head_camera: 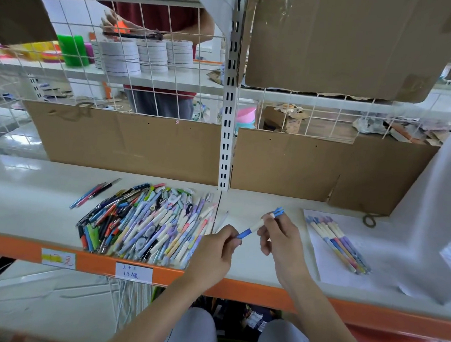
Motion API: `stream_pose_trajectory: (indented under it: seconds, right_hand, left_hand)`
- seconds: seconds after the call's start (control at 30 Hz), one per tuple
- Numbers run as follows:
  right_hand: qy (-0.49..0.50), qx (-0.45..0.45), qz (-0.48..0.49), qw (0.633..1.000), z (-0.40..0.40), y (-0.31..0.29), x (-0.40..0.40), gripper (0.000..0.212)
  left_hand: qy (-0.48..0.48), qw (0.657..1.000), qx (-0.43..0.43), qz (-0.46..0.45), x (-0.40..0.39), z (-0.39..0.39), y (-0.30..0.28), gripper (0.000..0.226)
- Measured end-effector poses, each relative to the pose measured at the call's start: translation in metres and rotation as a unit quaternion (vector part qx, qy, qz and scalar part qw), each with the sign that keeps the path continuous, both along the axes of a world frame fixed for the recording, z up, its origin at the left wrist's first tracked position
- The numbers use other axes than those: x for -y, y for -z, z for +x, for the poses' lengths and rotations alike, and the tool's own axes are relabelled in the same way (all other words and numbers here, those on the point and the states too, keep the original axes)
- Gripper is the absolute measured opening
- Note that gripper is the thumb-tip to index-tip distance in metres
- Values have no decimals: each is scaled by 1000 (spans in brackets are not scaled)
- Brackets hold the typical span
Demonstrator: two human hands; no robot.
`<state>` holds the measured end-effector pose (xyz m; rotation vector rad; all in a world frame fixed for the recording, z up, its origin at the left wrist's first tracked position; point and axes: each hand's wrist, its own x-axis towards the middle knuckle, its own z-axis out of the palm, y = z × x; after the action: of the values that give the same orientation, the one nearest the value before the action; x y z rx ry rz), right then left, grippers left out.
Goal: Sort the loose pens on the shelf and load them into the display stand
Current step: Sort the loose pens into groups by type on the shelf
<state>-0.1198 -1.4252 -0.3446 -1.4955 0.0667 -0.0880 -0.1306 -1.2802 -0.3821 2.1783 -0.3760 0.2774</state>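
A blue-and-white pen (258,225) is held between both hands just above the shelf (253,262), slanting from its blue barrel end at the lower left up to a blue forked cap at the upper right. The left hand (215,252) pinches the lower barrel end, fingers curled round it; the right hand (277,236) pinches the pen near the cap, thumb and forefinger clamped on it, the other fingers loosely bent. It looks as if the person is checking or capping this one pen before placing it, so the sorting step is in hand, not the loading.

At about nine o'clock from the held pen lies the big heap of loose pens (147,221), mixed pastel and dark barrels, reaching to the shelf's orange front edge (94,262). Beyond it, towards ten o'clock, a few slim pens (93,193) lie apart. At three o'clock a small sorted row of matching pens (338,246) lies side by side on a sheet of white paper (326,272).

No display stand is plainly in view, so loading seems some way off. The next move probably calls for carrying this pen right to lie parallel with the sorted row, without knocking it askew, then going back to the heap.

Brown cardboard (131,144) lines the back of the shelf, with a wire grid (152,60) above, and another person stands behind it.
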Motion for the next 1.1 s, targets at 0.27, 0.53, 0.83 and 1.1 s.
stream_pose_trajectory:
  seconds: [0.27,0.53,0.83,1.1]
  right_hand:
    - [-12,-45,-157,987,25,8,29,23]
    - [21,-111,-681,723,69,53,133,32]
    - [59,-87,-726,680,66,65,129,26]
    - [-25,-7,-643,766,50,58,68,21]
  left_hand:
    - [10,993,35,108,39,22,3,24]
    - [-27,986,-7,167,1,23,31,23]
    - [-39,981,6,192,-17,25,40,20]
    - [-61,975,32,212,-36,32,49,18]
